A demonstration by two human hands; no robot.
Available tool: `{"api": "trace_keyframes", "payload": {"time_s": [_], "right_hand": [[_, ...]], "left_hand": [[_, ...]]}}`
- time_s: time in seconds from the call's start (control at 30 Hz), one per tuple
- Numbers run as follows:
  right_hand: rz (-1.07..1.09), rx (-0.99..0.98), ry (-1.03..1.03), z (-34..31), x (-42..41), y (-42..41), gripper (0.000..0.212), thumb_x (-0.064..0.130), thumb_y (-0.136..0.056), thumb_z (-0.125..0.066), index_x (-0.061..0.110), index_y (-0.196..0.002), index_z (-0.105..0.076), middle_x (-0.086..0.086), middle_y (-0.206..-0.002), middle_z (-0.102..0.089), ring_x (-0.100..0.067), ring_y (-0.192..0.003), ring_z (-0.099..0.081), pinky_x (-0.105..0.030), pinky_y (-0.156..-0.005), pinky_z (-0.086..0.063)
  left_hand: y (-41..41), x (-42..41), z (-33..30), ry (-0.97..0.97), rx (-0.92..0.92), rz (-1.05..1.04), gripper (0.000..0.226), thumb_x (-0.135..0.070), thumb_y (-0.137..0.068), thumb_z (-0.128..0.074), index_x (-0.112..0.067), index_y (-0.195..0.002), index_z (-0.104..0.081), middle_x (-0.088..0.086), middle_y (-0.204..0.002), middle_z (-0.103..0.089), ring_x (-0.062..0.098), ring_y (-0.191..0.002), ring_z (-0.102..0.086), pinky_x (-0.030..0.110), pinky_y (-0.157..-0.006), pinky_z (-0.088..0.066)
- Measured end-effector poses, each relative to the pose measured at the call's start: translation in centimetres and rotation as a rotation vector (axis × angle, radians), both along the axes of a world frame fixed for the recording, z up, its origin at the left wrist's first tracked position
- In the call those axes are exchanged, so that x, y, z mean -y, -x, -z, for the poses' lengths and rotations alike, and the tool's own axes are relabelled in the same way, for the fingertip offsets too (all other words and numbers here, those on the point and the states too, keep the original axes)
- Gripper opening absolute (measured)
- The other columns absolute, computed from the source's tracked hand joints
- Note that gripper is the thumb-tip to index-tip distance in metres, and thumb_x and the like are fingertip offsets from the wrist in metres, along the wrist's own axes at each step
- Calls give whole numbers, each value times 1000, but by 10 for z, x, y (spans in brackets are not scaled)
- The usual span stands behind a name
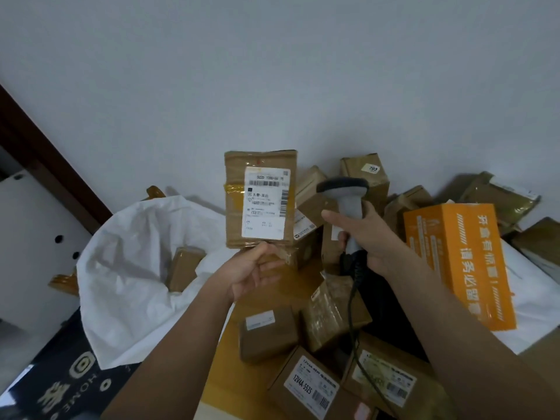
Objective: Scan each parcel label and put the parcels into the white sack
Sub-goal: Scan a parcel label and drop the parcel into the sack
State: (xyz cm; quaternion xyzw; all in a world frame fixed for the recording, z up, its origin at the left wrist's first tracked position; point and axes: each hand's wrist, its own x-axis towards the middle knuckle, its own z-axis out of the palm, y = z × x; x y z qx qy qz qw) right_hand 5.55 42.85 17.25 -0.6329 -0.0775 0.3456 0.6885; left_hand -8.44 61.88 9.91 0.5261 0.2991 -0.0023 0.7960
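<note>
Seemingly floor-level, parcels (318,353) heap against a pale wall (272,71) beside the white sack (127,268).

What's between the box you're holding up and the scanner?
In the head view, more brown parcels stacked against the wall show between the held parcel and the scanner.

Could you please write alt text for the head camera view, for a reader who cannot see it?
A person's left hand holds a taped cardboard parcel upright, label facing the camera, while the right hand grips a grey barcode scanner beside it. An open white sack at left holds one parcel; more boxes lie piled at right.
</note>
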Motion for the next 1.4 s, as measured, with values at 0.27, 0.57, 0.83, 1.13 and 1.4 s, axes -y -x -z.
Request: {"api": "trace_keyframes", "payload": {"time_s": [0.27, 0.57, 0.83, 1.13, 1.4], "right_hand": [[108, -44, 108, 49, -5, -2, 68, 17, -81, -78, 29, -132, -36, -13, -105, -61, -19, -70, -58, -32, -58, -50], [58, 31, 256, 75, -33, -1, 43, 11, -89, -69, 22, -119, -40, -9, -80, -57, -14, -56, -52, -25, -49, -47], [-41, 47, 324, 94, -113, 3, 44, 15, -91, -67, 20, -125, -40, -7, -84, -56, -11, -50, -53, -23, -48, -46], [-173, 77, 356, 121, -153, 17, 55, 16, -92, -66, 25, -135, -33, 1, -95, -55, -9, -60, -55, -14, -50, -46], [-260, 235, 460, 151, -163, 30, 61, 21, -90, -67, 26, -136, -28, 13, -111, -50, -8, -103, -54, -27, -84, -46]], "left_hand": [[2, -33, 46, -519, -490, -411, 128, -56, -62, -84, -24, -156, -3, 13, -160, -14, 40, -142, -27, 52, -87, -52], [-44, -79, 117, -815, -638, 85, 66, -46, -90, -61, -25, -146, -34, 10, -152, -32, 37, -140, -28, 55, -114, -28], [-54, -67, 145, -995, -506, 17, 64, -19, -95, -59, -5, -146, -24, 18, -154, -25, 25, -129, -41, 15, -99, -24], [-42, -130, 148, -953, -798, -244, 76, -28, -78, -77, -9, -138, -34, 20, -140, -38, 40, -131, -38, 45, -101, -36], [-15, -134, 159, -164, -508, -95, 82, -30, -76, -82, -21, -140, -31, 10, -125, -54, 27, -96, -62, 37, -64, -57]]}}
